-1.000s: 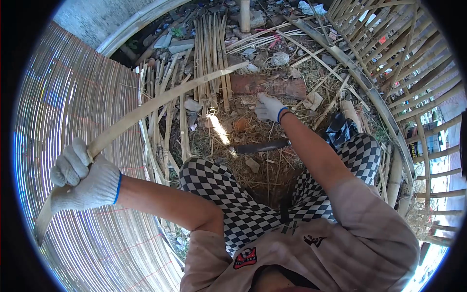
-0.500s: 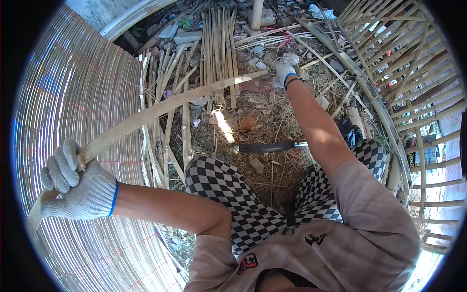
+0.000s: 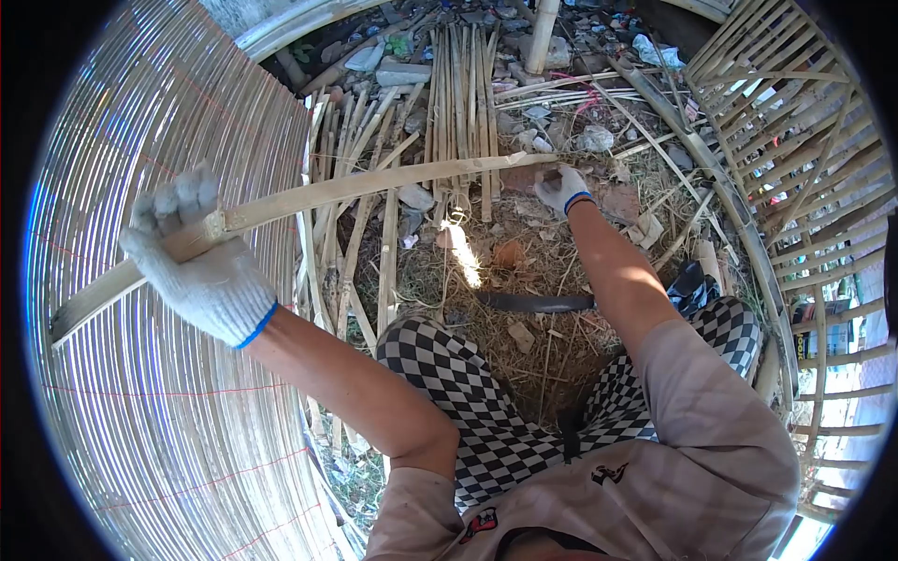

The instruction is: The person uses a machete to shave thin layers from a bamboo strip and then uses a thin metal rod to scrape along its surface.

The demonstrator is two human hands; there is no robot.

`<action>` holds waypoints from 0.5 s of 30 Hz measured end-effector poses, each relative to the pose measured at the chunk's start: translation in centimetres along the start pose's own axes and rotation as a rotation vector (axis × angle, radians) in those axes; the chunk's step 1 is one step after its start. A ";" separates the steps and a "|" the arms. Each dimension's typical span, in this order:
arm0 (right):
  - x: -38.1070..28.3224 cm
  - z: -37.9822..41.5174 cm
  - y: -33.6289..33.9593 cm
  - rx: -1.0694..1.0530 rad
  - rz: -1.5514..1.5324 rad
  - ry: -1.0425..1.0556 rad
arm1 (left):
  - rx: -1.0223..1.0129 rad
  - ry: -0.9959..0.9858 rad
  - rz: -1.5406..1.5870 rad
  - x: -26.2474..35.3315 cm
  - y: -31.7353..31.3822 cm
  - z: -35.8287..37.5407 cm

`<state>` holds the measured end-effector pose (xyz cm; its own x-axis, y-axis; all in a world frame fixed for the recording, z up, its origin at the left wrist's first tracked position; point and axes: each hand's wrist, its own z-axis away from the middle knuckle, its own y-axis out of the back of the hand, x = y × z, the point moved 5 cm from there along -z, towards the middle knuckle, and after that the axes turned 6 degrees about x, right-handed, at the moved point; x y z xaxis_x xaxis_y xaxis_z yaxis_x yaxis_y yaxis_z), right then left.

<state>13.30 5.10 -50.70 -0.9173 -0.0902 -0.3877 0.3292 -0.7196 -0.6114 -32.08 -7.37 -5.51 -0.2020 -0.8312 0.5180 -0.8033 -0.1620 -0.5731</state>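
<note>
My left hand (image 3: pixel 210 276), in a white knitted glove with a blue cuff, holds a long split bamboo strip (image 3: pixel 346 189) near its thick end. The strip lies across the palm, with the fingers above it and the thumb below. It slants away to the right, over the other strips. My right hand (image 3: pixel 563 190), gloved the same way, is beside the strip's thin far end with its fingers curled. Whether they grip that end cannot be made out. Between my knees and the strip, a dark curved blade (image 3: pixel 538 302) lies on the ground; its handle does not show clearly.
A slatted bamboo screen (image 3: pixel 215 421) stands on the left, and a bamboo lattice (image 3: pixel 795 178) on the right. Beyond the held strip lies a bundle of bamboo strips (image 3: pixel 460 98). An upright post (image 3: pixel 543 37) rises amid rubble. Shavings litter the ground.
My left hand has risen, lifting the strip's thick end. My right hand has come slightly nearer, to just below the strip's thin end. The whole view has shifted a little.
</note>
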 end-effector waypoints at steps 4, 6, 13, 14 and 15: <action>-2.3 -0.9 -0.2 0.138 -0.058 -0.092 | 0.071 0.072 -0.044 -4.1 0.8 0.8; -3.5 0.6 0.0 -0.078 -0.013 -0.101 | 0.120 0.143 -0.060 -6.0 1.1 1.0; -7.6 5.9 8.0 -0.049 0.167 0.392 | 0.448 0.236 -0.055 -9.4 0.8 3.0; -9.0 5.4 9.2 -0.065 0.070 0.418 | 0.483 0.254 -0.067 -9.9 0.4 3.7; -10.4 5.0 9.9 -0.084 -0.028 0.443 | 0.518 0.268 -0.078 -10.0 -0.2 4.6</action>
<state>25.00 -4.52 -49.32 -0.7477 0.2452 -0.6171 0.3397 -0.6573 -0.6727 -27.33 -1.42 -13.49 -0.3420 -0.6537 0.6750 -0.4570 -0.5120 -0.7273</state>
